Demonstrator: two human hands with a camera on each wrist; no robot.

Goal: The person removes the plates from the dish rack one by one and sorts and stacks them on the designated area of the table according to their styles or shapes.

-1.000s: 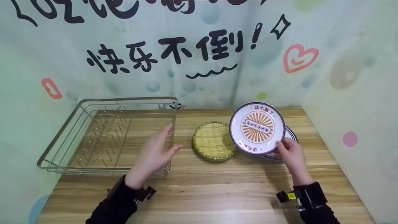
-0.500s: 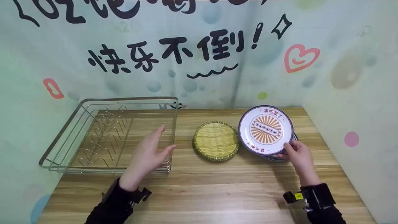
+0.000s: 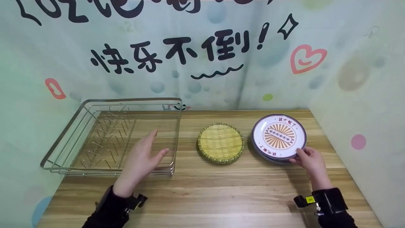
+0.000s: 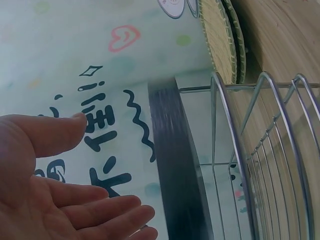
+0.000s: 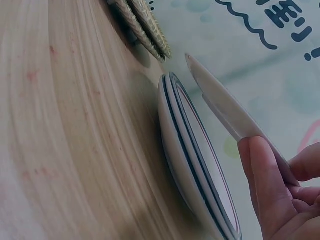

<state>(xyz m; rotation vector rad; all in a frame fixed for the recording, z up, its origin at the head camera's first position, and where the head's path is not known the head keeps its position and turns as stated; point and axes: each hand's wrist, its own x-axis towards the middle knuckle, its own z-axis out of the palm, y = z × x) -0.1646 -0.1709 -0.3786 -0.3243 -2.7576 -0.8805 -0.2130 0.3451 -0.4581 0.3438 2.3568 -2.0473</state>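
My right hand pinches the near rim of a white plate with an orange sunburst and dark blue edge. The plate is tilted a little above a stack of like plates at the right of the table. In the right wrist view the held plate stands off the stack with a gap, my fingers on its edge. My left hand hovers open, fingers straight, in front of the wire dish rack. In the left wrist view its palm faces the rack wires.
A round woven bamboo tray lies between the rack and the plates, also edge-on in the left wrist view. The wooden table is walled by a printed backdrop behind and on the right.
The right hand has lowered the plate from steeply tilted to nearly flat, moving it right over the stack. The left hand has drifted left and toward me.
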